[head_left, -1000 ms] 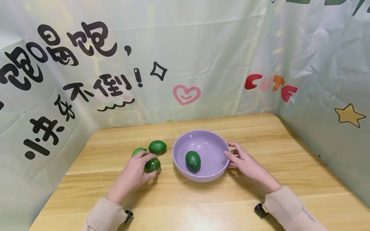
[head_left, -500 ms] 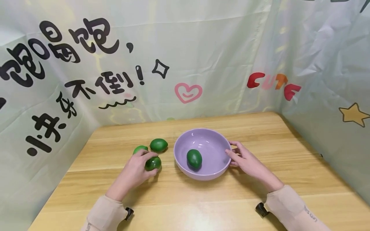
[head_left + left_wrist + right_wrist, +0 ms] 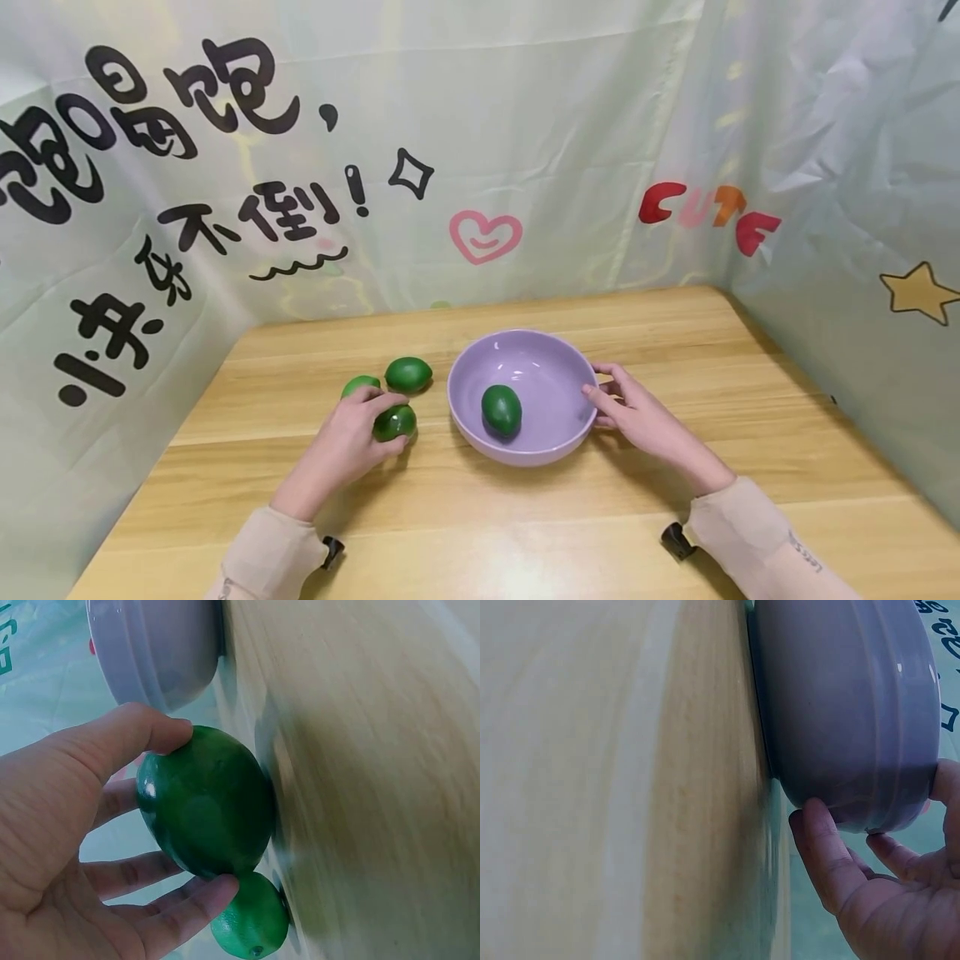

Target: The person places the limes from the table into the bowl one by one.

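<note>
My left hand (image 3: 356, 437) grips a dark green, glossy lime (image 3: 395, 422) between thumb and fingers. In the left wrist view the held lime (image 3: 206, 802) sits at or very near the tabletop; a tiny gap cannot be ruled out. A brighter lime (image 3: 362, 386) lies just behind the hand, partly covered by it. Another lime (image 3: 408, 375) rests beyond, to its right. The purple bowl (image 3: 525, 457) stands at the centre with one lime (image 3: 501, 410) inside. My right hand (image 3: 637, 417) holds the bowl's right side, thumb at the rim and fingers against the outer wall (image 3: 840, 712).
The wooden table (image 3: 480, 533) carries all of these. A pale printed cloth (image 3: 570, 167) hangs behind the table and along both sides. Each wrist wears a beige band with a black camera piece (image 3: 677, 542) near it.
The view shifts slightly with the head. Both hands keep their places: the left stays on its lime, the right on the bowl. No lime has visibly moved on the table.
</note>
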`<state>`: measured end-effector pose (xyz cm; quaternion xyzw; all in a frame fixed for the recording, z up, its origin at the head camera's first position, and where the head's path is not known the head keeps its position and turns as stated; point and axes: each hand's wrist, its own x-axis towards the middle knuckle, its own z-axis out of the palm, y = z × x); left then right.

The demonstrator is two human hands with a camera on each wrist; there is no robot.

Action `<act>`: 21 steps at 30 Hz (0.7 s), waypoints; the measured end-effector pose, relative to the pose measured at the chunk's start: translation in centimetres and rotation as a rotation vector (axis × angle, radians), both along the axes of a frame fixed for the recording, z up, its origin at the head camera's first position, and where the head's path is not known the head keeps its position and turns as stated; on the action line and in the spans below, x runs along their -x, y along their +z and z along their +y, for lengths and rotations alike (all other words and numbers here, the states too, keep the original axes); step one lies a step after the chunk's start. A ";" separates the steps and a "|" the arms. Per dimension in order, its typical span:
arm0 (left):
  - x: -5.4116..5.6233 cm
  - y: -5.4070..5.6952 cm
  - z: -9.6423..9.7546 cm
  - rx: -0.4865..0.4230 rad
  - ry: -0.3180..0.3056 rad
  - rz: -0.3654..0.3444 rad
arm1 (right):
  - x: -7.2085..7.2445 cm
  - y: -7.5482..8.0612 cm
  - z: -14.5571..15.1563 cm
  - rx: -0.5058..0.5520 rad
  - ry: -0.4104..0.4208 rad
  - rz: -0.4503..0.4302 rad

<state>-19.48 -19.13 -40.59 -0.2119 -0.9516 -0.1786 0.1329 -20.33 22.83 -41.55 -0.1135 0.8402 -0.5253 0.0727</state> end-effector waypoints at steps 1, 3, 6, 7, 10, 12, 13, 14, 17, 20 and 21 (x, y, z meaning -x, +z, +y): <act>0.0 0.0 0.0 -0.001 0.000 -0.002 | 0.0 0.0 0.0 0.000 0.001 0.001; 0.0 0.0 -0.1 -0.004 0.006 -0.014 | 0.0 -0.1 -0.1 0.002 0.002 0.003; -0.1 0.0 -0.3 -0.002 0.017 -0.030 | 0.0 -0.1 -0.1 0.008 0.006 0.005; -0.1 0.0 -0.3 -0.001 0.020 -0.034 | 0.0 -0.1 -0.2 0.011 0.008 0.005; -0.1 0.0 -0.3 0.000 0.030 -0.043 | -0.1 -0.1 -0.2 0.014 0.010 0.004; -0.1 0.1 -0.3 0.003 0.030 -0.045 | -0.1 0.0 -0.1 0.013 0.007 0.003; -0.1 0.1 -0.3 0.004 0.030 -0.044 | -0.1 0.0 -0.1 0.012 0.005 0.002; -0.1 0.1 -0.3 0.004 0.030 -0.044 | -0.1 0.0 -0.1 0.010 0.004 0.001; -0.1 0.1 -0.2 0.007 0.029 -0.044 | -0.1 0.0 -0.1 0.007 0.000 -0.001; 0.0 0.2 -0.1 0.006 0.030 -0.046 | -0.1 0.1 0.0 0.008 0.002 -0.002; 0.0 0.2 -0.1 0.006 0.030 -0.045 | -0.1 0.1 0.0 0.008 0.002 -0.001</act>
